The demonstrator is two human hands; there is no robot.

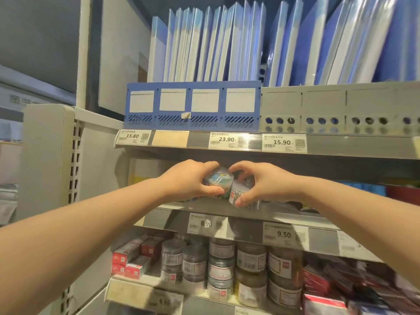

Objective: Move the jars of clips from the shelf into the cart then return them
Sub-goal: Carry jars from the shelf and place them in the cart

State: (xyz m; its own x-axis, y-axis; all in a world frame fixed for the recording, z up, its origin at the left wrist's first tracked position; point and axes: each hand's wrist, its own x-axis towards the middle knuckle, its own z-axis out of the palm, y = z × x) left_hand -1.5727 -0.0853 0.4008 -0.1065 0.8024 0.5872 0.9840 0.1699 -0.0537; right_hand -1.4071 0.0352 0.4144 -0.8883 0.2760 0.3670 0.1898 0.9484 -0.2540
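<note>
Price tags run along the grey metal shelf edges: the upper strip (pixel 250 142) reads 15.80, 23.90 and 15.90, each with a barcode or QR square and small print too fine to read, and the middle strip (pixel 250 226) reads 6.90 and 9.50; a blurred tag on the lowest edge also seems to read 9.50. Above the upper strip a blue plastic file rack with four blank white label panels (pixel 193 105) stands beside a grey perforated rack (pixel 341 108), both filled with upright blue and clear folders (pixel 227 44). The middle shelf opening is low, its upper edge close above the knuckles, with dark open room at 3 o'clock of the hands. Both bare forearms reach up and forward from the lower corners and meet at the middle shelf's front edge. The left hand (pixel 193 180) is curled around a clear round plastic jar of coloured paper clips (pixel 219 179), tilted with its lid toward the camera. The right hand (pixel 266 183) pinches a clear round jar of silver clips with a red-marked white label (pixel 237 193), thumb below and fingers over the top; the two jars touch. At 6 o'clock, the lower shelf holds stacked clear jars with barcode labels (pixel 222 267), and small red-and-white boxes (pixel 134 258) at 7 o'clock.
</note>
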